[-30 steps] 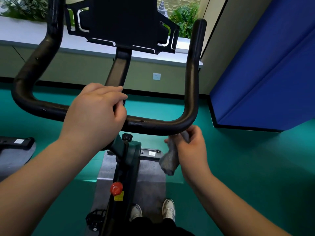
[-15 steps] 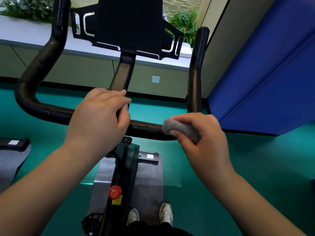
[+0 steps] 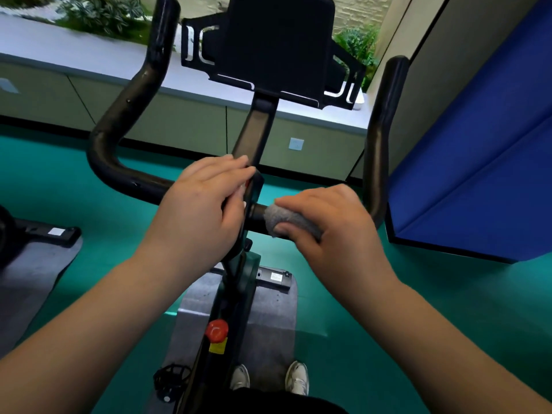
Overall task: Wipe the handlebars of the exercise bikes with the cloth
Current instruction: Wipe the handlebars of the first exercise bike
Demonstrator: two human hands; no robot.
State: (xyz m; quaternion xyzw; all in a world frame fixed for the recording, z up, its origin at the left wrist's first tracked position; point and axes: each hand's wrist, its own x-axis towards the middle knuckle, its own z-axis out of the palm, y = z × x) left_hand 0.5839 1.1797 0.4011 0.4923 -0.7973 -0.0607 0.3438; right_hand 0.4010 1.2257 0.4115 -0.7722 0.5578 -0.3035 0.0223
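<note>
Nearest, the right hand (image 3: 331,222) wraps a grey cloth (image 3: 286,220) around the cross section of the black handlebar (image 3: 119,171), fingers curled over and thumb beneath, so the fabric covers the tube all round, probably for a sliding wipe. Just beside it, the left hand (image 3: 203,210) grips the bar at the centre stem (image 3: 254,135), apparently bracing the bike. The two hands sit close together but apart. Farther out, both upright horns rise either side of the black tablet holder (image 3: 277,46); they look unwiped as yet.
</note>
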